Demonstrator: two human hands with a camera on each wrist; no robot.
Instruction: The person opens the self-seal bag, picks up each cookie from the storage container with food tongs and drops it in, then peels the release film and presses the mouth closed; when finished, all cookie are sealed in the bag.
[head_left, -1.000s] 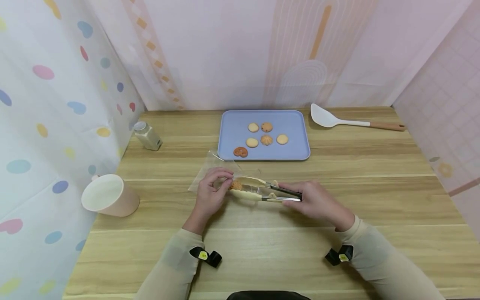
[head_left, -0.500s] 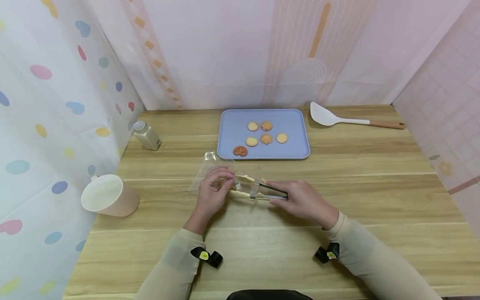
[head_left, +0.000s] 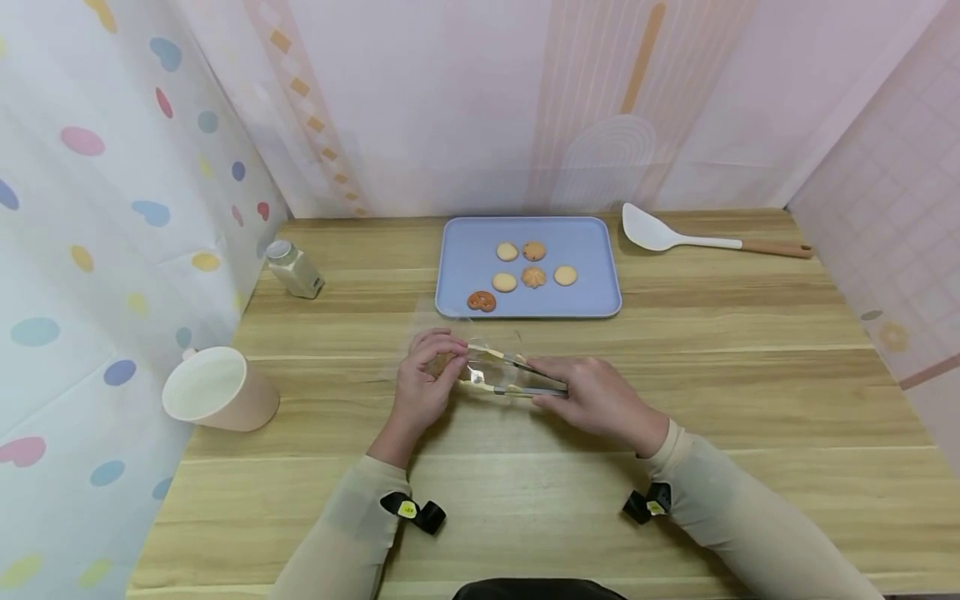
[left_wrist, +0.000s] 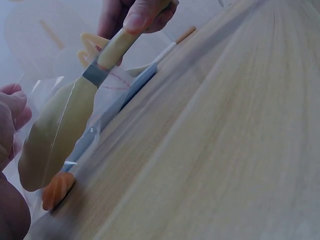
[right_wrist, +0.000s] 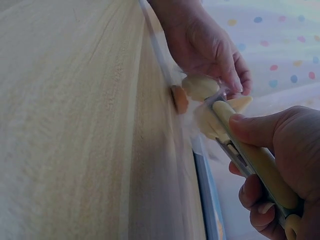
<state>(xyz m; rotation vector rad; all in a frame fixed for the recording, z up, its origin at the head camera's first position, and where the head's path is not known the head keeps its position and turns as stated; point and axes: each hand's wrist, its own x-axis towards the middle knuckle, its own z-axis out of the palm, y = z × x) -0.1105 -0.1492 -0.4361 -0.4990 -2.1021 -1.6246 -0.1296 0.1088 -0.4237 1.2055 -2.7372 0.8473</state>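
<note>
My left hand [head_left: 427,375] pinches the rim of a clear plastic bag [left_wrist: 112,102] between thumb and fingers. In my right hand [head_left: 600,396] are metal tongs with cream-coloured tips and grips; the tongs [left_wrist: 60,130] reach left into the bag, their arms spread apart. An orange-brown ridged cookie [left_wrist: 58,191] lies low by the tong tips, seen through the film and close to the table; the right wrist view also has this cookie [head_left: 442,363] partly behind my left fingers. Whether the tips touch it, I cannot tell.
Behind the bag stands a blue tray [head_left: 592,292] with several cookies and a pretzel [head_left: 482,301]. A white spatula [head_left: 675,240] with a wooden handle lies right of it. On the left are a spice jar [head_left: 296,271] and a pink cup [head_left: 251,396].
My right hand has moved left, taking the tongs deeper into the bag. The cookie, earlier between the tong tips, now sits lower inside the bag. My left hand has stayed in place.
</note>
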